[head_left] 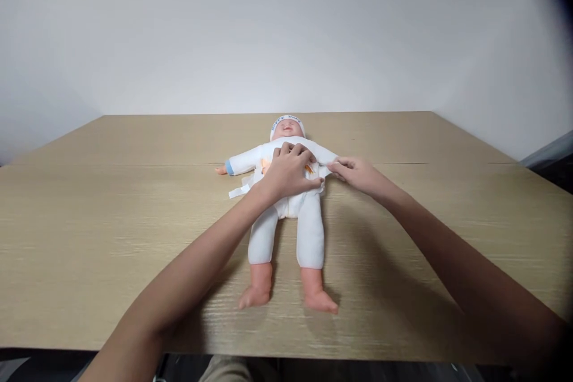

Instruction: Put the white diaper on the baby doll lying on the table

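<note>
Now wooden bench (89, 233) carries baby doll (290, 203), on back, at middle, head toward far edge. Left hand (290, 172) flat on doll chest, fingers spread, holding nothing. Right hand (356, 174) just beside doll, grip pressed together on white garment edge (326, 169).

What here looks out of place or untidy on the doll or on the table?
A loose white strap trails out from the doll onto the table, untied. The left hand presses the doll's chest while the right hand pinches the garment's edge. Nothing looks spilled or damaged.
</note>
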The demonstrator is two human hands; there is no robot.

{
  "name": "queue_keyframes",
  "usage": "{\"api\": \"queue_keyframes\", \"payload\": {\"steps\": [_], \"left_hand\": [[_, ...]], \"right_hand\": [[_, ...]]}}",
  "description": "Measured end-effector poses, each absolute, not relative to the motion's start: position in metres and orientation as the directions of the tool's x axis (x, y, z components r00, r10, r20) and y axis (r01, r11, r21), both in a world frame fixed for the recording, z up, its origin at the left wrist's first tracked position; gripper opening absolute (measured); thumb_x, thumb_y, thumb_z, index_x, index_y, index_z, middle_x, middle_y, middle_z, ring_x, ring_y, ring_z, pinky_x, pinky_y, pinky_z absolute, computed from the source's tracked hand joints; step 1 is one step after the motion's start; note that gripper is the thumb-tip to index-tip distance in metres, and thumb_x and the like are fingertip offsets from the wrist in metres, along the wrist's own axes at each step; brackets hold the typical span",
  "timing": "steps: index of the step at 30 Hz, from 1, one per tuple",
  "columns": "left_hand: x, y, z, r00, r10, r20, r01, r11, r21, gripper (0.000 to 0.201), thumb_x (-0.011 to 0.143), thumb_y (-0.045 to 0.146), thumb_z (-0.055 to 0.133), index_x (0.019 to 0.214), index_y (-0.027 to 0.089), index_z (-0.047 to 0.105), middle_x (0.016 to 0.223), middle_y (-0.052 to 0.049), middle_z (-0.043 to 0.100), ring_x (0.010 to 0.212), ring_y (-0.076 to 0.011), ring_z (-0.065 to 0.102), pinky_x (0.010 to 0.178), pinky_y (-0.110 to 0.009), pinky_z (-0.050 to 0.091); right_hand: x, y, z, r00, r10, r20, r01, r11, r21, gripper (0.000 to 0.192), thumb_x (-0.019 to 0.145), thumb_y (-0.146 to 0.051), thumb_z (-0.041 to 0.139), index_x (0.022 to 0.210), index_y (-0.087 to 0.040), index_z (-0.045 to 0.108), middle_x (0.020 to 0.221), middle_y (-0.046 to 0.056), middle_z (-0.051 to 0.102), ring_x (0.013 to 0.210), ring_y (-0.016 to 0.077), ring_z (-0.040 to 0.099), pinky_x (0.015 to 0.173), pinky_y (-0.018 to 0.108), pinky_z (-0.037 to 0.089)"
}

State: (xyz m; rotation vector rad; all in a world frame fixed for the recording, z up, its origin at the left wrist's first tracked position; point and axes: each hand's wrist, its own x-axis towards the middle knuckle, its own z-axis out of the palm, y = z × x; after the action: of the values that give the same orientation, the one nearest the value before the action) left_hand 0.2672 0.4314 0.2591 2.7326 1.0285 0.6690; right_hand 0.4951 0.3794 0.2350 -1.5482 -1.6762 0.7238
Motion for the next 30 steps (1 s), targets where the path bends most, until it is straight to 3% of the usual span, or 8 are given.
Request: {"api": "queue_keyframes", "payload": {"steps": [4, 7, 10, 13, 18, 23, 26, 30], "left_hand": [[0.262, 0.434, 0.266, 0.667, 0.673, 0.319, 0.559, -0.736, 0.382, 0.074, 0.079, 0.043, 0.089, 0.146, 0.019, 0.066, 0.146, -0.017, 0.071, 0.14, -0.0481, 0.051, 0.117, -0.065, 0.041], [0.243, 0.439, 0.274, 0.728, 0.609, 0.316, 0.354, -0.727, 0.588, 0.089, 0.079, 0.039, 0.091, 0.158, 0.022, 0.055, 0.159, -0.018, 0.063, 0.15, -0.0447, 0.052, 0.124, -0.061, 0.043], [0.211, 0.44, 0.273, 0.727, 0.577, 0.372, 0.128, -0.646, 0.753, 0.074, 0.091, 0.042, 0.085, 0.156, 0.026, 0.054, 0.169, -0.015, 0.056, 0.155, -0.0337, 0.055, 0.128, -0.049, 0.045], [0.174, 0.437, 0.26, 0.606, 0.688, 0.399, 0.164, -0.6, 0.783, 0.046, 0.103, 0.047, 0.072, 0.143, 0.026, 0.061, 0.159, -0.012, 0.064, 0.147, -0.0271, 0.062, 0.126, -0.044, 0.047], [0.12, 0.432, 0.231, 0.392, 0.847, 0.36, 0.534, -0.528, 0.66, 0.034, 0.104, 0.054, 0.065, 0.12, 0.024, 0.065, 0.135, -0.011, 0.074, 0.121, -0.029, 0.066, 0.108, -0.045, 0.052], [0.095, 0.432, 0.216, 0.362, 0.898, 0.248, 0.793, -0.437, 0.425, 0.033, 0.095, 0.057, 0.068, 0.092, 0.025, 0.058, 0.1, -0.012, 0.074, 0.098, -0.0324, 0.064, 0.089, -0.045, 0.047], [0.093, 0.441, 0.219, 0.333, 0.939, 0.089, 0.802, -0.332, 0.497, 0.036, 0.089, 0.056, 0.07, 0.077, 0.026, 0.056, 0.081, -0.006, 0.069, 0.078, -0.0262, 0.058, 0.075, -0.039, 0.041], [0.099, 0.461, 0.239, 0.362, 0.927, -0.098, 0.613, -0.157, 0.774, 0.039, 0.082, 0.054, 0.071, 0.064, 0.025, 0.052, 0.069, -0.002, 0.056, 0.067, -0.0195, 0.047, 0.068, -0.036, 0.034]], "right_hand": [[0.451, 0.399, 0.247, -0.024, 0.991, 0.131, 0.611, 0.119, -0.783, 0.043, 0.098, -0.058, 0.069, 0.073, -0.025, 0.059, 0.072, -0.001, 0.064, 0.07, 0.0195, 0.056, 0.067, 0.034, 0.04], [0.432, 0.388, 0.242, 0.021, 0.972, 0.236, 0.574, 0.182, -0.798, 0.035, 0.099, -0.058, 0.074, 0.089, -0.025, 0.065, 0.085, 0.001, 0.072, 0.076, 0.0211, 0.063, 0.07, 0.034, 0.047], [0.432, 0.359, 0.233, -0.001, 0.9, 0.436, 0.564, 0.36, -0.743, 0.033, 0.106, -0.055, 0.067, 0.119, -0.025, 0.074, 0.113, 0.008, 0.075, 0.093, 0.0246, 0.069, 0.085, 0.039, 0.057], [0.435, 0.333, 0.23, -0.089, 0.832, 0.547, 0.64, 0.469, -0.608, 0.034, 0.111, -0.046, 0.062, 0.137, -0.03, 0.076, 0.129, 0.011, 0.071, 0.113, 0.0302, 0.069, 0.106, 0.05, 0.055], [0.414, 0.333, 0.248, -0.059, 0.77, 0.635, 0.677, 0.499, -0.542, 0.028, 0.114, -0.039, 0.057, 0.13, -0.03, 0.078, 0.124, 0.011, 0.072, 0.111, 0.0314, 0.069, 0.104, 0.051, 0.056], [0.374, 0.368, 0.267, -0.167, 0.798, 0.579, 0.733, 0.493, -0.468, 0.015, 0.108, -0.035, 0.065, 0.117, -0.027, 0.075, 0.107, 0.008, 0.072, 0.104, 0.0299, 0.067, 0.095, 0.043, 0.052], [0.36, 0.384, 0.269, -0.185, 0.851, 0.491, 0.803, 0.419, -0.424, 0.012, 0.104, -0.037, 0.07, 0.104, -0.026, 0.075, 0.094, 0.005, 0.067, 0.093, 0.0282, 0.065, 0.084, 0.039, 0.048], [0.357, 0.391, 0.268, -0.171, 0.885, 0.434, 0.824, 0.37, -0.429, 0.013, 0.098, -0.037, 0.075, 0.102, -0.025, 0.075, 0.089, 0.003, 0.065, 0.087, 0.0263, 0.063, 0.077, 0.036, 0.043]]}}
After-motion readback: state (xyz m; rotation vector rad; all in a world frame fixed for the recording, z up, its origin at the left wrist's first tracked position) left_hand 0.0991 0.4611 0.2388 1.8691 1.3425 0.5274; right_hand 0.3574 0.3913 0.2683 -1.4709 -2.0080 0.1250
